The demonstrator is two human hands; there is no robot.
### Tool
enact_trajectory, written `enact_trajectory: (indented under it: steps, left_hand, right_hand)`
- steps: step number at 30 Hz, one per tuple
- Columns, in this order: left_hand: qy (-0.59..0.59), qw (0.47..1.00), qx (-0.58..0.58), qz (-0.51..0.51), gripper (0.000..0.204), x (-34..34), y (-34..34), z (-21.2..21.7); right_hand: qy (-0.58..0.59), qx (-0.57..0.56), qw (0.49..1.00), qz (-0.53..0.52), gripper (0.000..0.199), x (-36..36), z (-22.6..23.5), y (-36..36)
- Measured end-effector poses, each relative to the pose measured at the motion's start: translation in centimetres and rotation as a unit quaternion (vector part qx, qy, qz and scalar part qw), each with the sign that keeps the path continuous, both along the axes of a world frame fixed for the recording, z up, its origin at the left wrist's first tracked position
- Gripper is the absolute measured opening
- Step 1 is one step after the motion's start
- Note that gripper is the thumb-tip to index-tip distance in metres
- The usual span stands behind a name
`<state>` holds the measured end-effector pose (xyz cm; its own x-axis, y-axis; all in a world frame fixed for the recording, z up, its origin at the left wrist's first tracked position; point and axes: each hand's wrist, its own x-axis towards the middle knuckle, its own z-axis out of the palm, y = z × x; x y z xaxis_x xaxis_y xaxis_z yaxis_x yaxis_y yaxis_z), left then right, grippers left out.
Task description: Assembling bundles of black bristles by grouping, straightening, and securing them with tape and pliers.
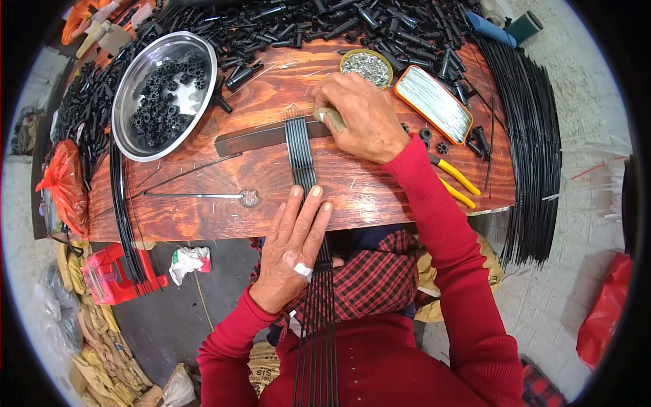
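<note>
A flat row of thin black rods (pixel 299 146) runs from a dark metal bar (pixel 251 140) on the table down across my lap. Fine wire ends (pixel 293 110) stick out past the far ends of the rods. My left hand (pixel 290 254), with a white strip of tape on it, lies over the rods at the table edge. Its fingers are stretched along them, and the thumb tip shows on their other side. Beside the far ends, my right hand (pixel 363 119) is closed with curled fingers. A tan piece (pixel 331 120) shows at its thumb; whatever the fingertips pinch is hidden.
Left stands a steel bowl (pixel 165 146) of small black parts. At the right are a round tin (pixel 366 66) of small metal pieces, an orange-rimmed tray (pixel 434 102) of wires and yellow-handled pliers (pixel 458 176). Black fittings (pixel 339 27) pile up behind; long rods (pixel 529 156) overhang the right edge.
</note>
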<state>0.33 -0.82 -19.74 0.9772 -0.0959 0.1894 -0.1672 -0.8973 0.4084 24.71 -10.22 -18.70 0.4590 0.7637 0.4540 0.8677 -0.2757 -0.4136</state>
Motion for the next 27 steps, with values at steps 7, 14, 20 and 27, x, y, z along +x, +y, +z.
enact_trajectory:
  steps: [7, 14, 20, 27]
  left_hand:
    - [0.004, 1.000, -0.005, -0.006, 0.087, 0.4, 0.0, 0.0]
    - [-0.006, 1.000, 0.003, 0.002, 0.086, -0.3, -0.2, 0.4]
    - [-0.015, 1.000, -0.009, -0.010, 0.090, -0.1, -0.4, -0.4]
    - [-0.057, 0.997, 0.035, -0.025, 0.072, -0.5, 0.4, -0.4]
  right_hand:
    - [-0.015, -0.008, 1.000, -0.004, 0.016, 0.1, 0.0, -0.6]
    - [-0.015, -0.003, 1.000, -0.007, 0.019, -0.5, 0.9, -0.7]
    - [-0.003, 0.071, 0.997, 0.003, 0.021, -3.8, 1.5, -2.9]
    - [0.214, -0.011, 0.918, 0.334, 0.060, -13.5, 4.5, -8.7]
